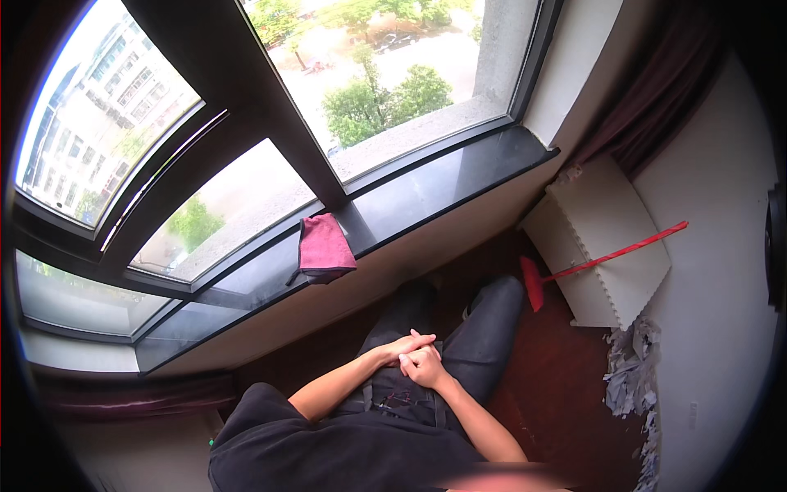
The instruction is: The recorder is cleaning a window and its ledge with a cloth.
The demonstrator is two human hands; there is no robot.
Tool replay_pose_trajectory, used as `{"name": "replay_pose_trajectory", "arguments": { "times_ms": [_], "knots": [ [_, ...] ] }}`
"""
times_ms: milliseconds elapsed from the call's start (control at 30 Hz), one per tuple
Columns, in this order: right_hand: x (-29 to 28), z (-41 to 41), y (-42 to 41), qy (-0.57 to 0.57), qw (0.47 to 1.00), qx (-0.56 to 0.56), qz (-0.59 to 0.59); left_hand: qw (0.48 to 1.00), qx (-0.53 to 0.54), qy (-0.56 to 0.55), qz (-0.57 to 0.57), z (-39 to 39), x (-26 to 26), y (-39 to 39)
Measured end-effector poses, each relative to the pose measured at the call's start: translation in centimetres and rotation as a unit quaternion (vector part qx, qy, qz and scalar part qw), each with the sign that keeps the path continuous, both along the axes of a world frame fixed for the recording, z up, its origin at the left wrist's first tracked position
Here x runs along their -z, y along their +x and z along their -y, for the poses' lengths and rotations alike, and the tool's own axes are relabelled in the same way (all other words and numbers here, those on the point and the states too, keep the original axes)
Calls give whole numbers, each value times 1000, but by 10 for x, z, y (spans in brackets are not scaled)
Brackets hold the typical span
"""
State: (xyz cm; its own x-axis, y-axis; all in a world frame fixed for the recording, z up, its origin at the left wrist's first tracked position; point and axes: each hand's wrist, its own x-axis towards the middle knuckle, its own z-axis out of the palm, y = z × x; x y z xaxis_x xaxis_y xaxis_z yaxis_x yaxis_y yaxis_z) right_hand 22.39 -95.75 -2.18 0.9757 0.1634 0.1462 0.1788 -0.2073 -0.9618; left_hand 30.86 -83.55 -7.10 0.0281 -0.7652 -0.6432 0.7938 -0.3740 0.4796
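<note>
My left hand (398, 350) and my right hand (425, 367) are clasped over my lap, their fingers folded together. No object shows in or between them, though part of the palms is hidden. Beneath lie my dark trousers (482, 335) and a dark strap or waist pack. On the dark windowsill (409, 206) ahead, a pink cloth (326, 241) with black trim hangs over the front edge, apart from my hands.
Right of my knees, a red broom (533, 286) leans its handle across a white panelled object (599, 246). Torn paper or peeled paint (633, 369) lies along the right wall. Purple curtains (661, 92) hang beside the window. The floor (553, 381) is reddish brown.
</note>
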Motion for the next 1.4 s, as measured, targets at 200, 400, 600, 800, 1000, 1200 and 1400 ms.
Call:
{"name": "replay_pose_trajectory", "arguments": {
  "times_ms": [200, 400, 600, 800, 1000, 1200, 1400],
  "knots": [
    [6, 0, 1, 5, 1000, -3, -2, 1000, 2, -1, 7, -1, -2, 1],
    [7, 0, 2, 7, 1000, -6, -13, 1000, 11, -15, 7, -3, 2, 2],
    [10, 1, 3, 10, 1000, -4, -15, 999, -3, -22, 24, 2, -16, 0],
    [10, 1, 2, 8, 1000, -8, -27, 1000, -10, -11, 24, 2, -24, 1],
    [10, 1, 2, 14, 1000, -6, -28, 1000, -15, -9, 23, 2, -25, 0],
    [10, 1, 2, 13, 999, -7, -38, 999, -5, -28, 32, 1, -22, 1],
    [9, 2, 2, 18, 999, -1, -47, 998, -7, -19, 51, 2, -20, 0]
  ]
}}
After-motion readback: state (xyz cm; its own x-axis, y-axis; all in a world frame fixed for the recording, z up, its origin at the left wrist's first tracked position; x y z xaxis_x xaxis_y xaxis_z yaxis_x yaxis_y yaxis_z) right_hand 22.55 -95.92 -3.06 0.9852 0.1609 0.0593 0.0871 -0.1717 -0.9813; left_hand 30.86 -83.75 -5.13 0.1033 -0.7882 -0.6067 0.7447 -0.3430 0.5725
